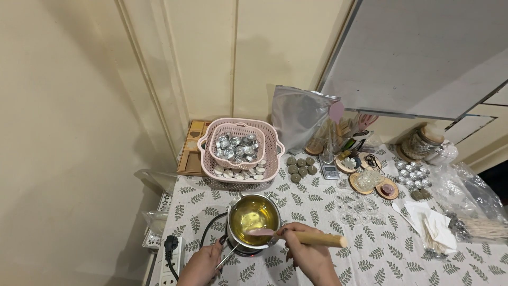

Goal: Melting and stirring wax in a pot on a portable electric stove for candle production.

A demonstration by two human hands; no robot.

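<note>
Right grip (307,253) around wooden-handled pink spatula (296,236)

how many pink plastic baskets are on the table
2: a large pink slotted plastic basket by the wall, and a smaller pink basket of silver cups nested inside it.

A steel pot (253,219) of clear yellow liquid stands upright, a wooden-handled pink spatula (296,237) across its rim

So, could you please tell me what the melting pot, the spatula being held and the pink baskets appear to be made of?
The melting pot looks like polished metal, probably stainless steel: its rim is silvery and reflective. The spatula in the right hand has a pale, matte handle that looks wooden and a soft pink blade, possibly silicone. The nested pink baskets look like moulded plastic, matte, with slotted walls.
</note>
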